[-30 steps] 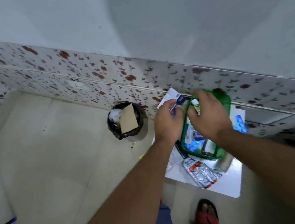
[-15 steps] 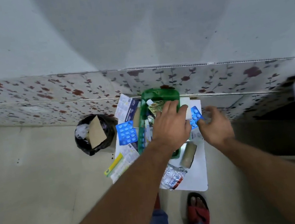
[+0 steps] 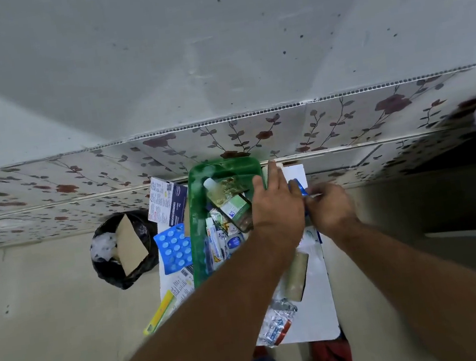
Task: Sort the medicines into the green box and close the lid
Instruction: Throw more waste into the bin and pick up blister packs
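Looking down from head height: a grey plastered wall (image 3: 211,46) fills the upper field, with a band of floral tiles (image 3: 255,138) along its foot and a pale floor (image 3: 50,313) below. A small white table (image 3: 320,315) stands against the tiles. On it lies the green box (image 3: 197,216), uncovered and set lengthwise toward the wall, packed with medicines: a clear bottle (image 3: 227,200) with a green label lying slantwise, and several white tubes (image 3: 213,245) nearer the viewer. Left of the table on the floor, a black-lined bin (image 3: 124,248) holds a piece of brown card.

Beside the box's left wall lie a printed carton (image 3: 166,202), a blue blister sheet (image 3: 174,247) and, at the table's near-left edge, a yellow strip (image 3: 160,312). At the near side lie a beige roll (image 3: 296,276) and a crumpled foil blister pack (image 3: 276,321).

The left hand (image 3: 277,205) reaches over the box's right rim, fingers extended and loosely spread, the palm facing down; whether it touches the rim or grips anything cannot be told. The right hand (image 3: 330,207), just right of it, is curled, with thumb and fingertips pinching a small blue blister strip (image 3: 300,185) held above the table beside the box.
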